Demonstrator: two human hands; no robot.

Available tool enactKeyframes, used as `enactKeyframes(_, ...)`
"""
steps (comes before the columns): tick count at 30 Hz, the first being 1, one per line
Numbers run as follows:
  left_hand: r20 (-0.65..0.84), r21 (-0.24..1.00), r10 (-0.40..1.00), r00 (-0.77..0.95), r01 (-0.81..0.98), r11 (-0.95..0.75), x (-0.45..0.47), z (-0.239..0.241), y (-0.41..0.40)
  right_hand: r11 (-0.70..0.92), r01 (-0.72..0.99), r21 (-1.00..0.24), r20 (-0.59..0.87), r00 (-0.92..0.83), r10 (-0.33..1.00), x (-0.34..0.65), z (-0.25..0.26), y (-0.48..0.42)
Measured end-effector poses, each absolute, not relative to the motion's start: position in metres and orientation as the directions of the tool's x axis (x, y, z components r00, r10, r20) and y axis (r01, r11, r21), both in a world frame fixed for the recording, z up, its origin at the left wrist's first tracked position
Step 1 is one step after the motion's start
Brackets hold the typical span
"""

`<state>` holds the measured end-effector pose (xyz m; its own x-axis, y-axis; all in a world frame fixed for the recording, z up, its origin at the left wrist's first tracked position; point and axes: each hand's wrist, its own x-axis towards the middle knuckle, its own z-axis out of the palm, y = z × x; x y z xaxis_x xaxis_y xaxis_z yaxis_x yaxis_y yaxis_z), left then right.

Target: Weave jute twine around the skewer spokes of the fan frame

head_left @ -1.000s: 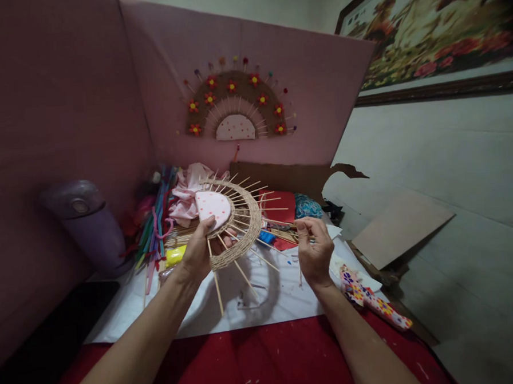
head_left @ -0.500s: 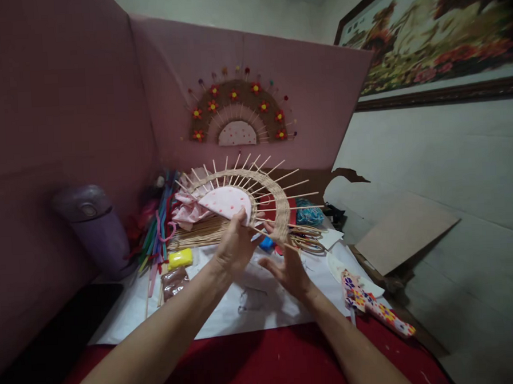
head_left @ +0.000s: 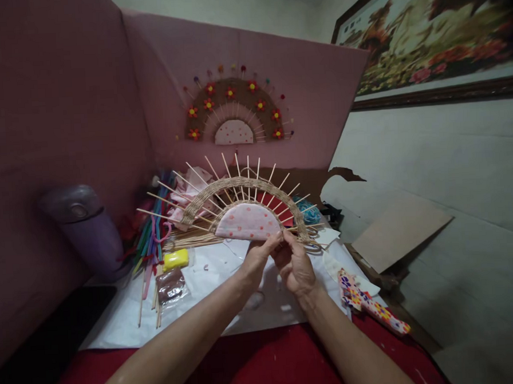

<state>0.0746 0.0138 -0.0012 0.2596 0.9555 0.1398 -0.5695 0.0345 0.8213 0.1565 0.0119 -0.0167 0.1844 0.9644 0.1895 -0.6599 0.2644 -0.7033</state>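
A half-round woven fan (head_left: 248,222) hangs in front of me, its flat edge down. Pink dotted cloth covers its centre, thin wooden sticks radiate outward, and a band of twine (head_left: 243,182) is woven across them. My left hand (head_left: 260,257) is closed on the lower right corner of the cloth centre, thumb in front. Close beside it, my right hand (head_left: 295,264) pinches at the same corner, near the lowest right sticks. Its fingertips partly hide what they grip; a strand of twine may be there, but I cannot make it out.
A finished fan with red flowers (head_left: 235,110) is on the pink board behind. On the white-covered table lie a yellow clay pack (head_left: 176,259), a brown clay pack (head_left: 171,285), sticks, pipe cleaners and a flower-patterned glue gun (head_left: 372,306). A purple bottle (head_left: 86,232) stands left.
The fan has turned so its flat edge is nearly level and faces me more. My right hand has moved up from below the band to the cloth's corner beside my left hand.
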Motion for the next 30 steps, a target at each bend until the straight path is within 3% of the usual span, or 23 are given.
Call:
enactKeyframes(4, 0.175, 0.722, 0.978, 0.109, -0.69, -0.052, 0.053, 0.01, 0.015, 0.256, -0.733, -0.63, 0.1, 0.25, 0.963, 0.172, -0.012, 0.017)
enactKeyframes(6, 0.168, 0.728, 0.984, 0.064, -0.681, -0.08, 0.042, 0.013, 0.017, 0.292, -0.736, -0.611, 0.098, 0.295, 0.95, 0.177, -0.01, 0.019)
enactKeyframes(11, 0.071, 0.733, 0.989, 0.132, -0.679, 0.038, 0.039, 0.006, 0.019, 0.328, -0.729, -0.601, 0.217, 0.246, 0.945, 0.169, -0.01, 0.017)
enactKeyframes(18, 0.066, 0.831, 0.945, 0.32, -0.542, 0.126, 0.054, -0.022, 0.001, 0.16, -0.777, -0.609, -0.03, 0.224, 0.974, 0.171, -0.021, 0.02)
enactKeyframes(25, 0.303, 0.947, 0.9, 0.312, -0.208, -0.246, 0.042, -0.032, -0.008, 0.078, -0.767, -0.637, 0.001, 0.1, 0.995, 0.171, -0.018, 0.011)
enactKeyframes(30, 0.359, 0.932, 0.825, 0.437, -0.128, -0.338, 0.024, -0.04, 0.003, 0.117, -0.794, -0.597, -0.075, 0.2, 0.977, 0.184, -0.015, 0.013)
